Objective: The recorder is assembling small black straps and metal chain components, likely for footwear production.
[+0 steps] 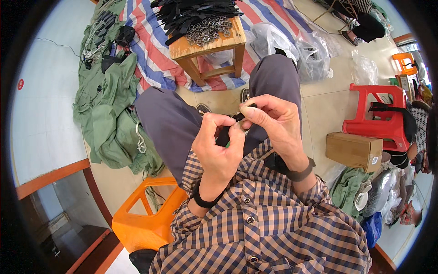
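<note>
Above my lap, my left hand (219,145) pinches a short black strap (237,117) between thumb and fingers. My right hand (273,119) grips the strap's other part, thumb against forefinger, close beside the left. The fingers cover much of the strap, so any fitting on it is hard to make out. Past my knees stands a wooden stool (186,50). On its top lie a heap of black straps (191,16) and a pile of metal rings or buckles (209,31).
A striped red, white and blue sheet (155,57) covers the floor ahead, with plastic bags (314,57) on its right. Green cloth (107,109) lies at left. An orange stool (132,219) is beside me. At right are a cardboard box (349,150), a red stool (360,123) and another person (367,27).
</note>
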A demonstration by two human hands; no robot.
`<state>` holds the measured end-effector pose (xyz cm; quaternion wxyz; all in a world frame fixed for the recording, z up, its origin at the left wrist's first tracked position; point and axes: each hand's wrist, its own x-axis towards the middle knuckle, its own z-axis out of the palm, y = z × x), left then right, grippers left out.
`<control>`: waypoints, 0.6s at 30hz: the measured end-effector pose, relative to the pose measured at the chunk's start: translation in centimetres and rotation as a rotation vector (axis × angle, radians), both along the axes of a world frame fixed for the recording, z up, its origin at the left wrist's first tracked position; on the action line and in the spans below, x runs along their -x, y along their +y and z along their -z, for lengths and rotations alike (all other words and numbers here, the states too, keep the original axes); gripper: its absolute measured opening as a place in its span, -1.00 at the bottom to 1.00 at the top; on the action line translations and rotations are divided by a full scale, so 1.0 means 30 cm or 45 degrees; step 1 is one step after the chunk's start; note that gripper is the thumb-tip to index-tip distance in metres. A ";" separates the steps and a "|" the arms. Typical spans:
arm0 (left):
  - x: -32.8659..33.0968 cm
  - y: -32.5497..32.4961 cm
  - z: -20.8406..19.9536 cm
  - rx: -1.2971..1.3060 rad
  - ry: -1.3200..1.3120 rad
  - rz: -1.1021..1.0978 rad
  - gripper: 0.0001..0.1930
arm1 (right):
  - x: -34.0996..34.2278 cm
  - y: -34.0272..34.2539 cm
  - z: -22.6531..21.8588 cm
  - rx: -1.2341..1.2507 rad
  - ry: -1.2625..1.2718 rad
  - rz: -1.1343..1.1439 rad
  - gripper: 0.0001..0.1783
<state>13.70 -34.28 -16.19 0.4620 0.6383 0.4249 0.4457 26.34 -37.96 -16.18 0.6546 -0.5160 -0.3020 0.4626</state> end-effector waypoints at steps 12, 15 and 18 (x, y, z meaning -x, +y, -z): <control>0.037 0.034 -0.026 -0.499 0.182 0.367 -0.80 | -0.066 -0.001 -0.051 0.101 0.091 -0.163 -0.87; 0.024 0.036 -0.021 -0.549 0.181 0.311 -0.81 | -0.060 0.009 -0.075 0.086 -0.109 -0.164 -0.85; 0.042 0.040 -0.039 -0.528 0.217 0.344 -0.83 | -0.052 0.013 -0.074 0.043 -0.095 -0.144 -0.86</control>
